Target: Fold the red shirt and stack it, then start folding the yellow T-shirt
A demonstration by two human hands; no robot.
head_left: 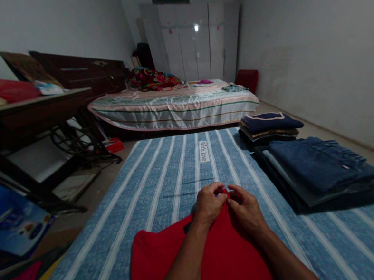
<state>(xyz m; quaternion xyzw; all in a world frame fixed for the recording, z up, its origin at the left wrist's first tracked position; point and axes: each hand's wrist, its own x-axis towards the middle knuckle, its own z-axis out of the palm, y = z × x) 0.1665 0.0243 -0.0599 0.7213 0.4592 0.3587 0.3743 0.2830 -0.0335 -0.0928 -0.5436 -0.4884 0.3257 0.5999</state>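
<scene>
A red garment lies spread on the blue striped cover, close in front of me. My left hand pinches its far edge between thumb and fingers. Right beside it, my right hand grips the same edge, and a small bunch of red cloth shows between the fingertips. Both forearms cross over the garment and hide parts of it. A small dark patch shows at the garment's edge by my left wrist.
Folded jeans top a stack on the right, with another stack of folded clothes behind it. A made bed stands farther back. On the left are a sewing-machine table and a blue box.
</scene>
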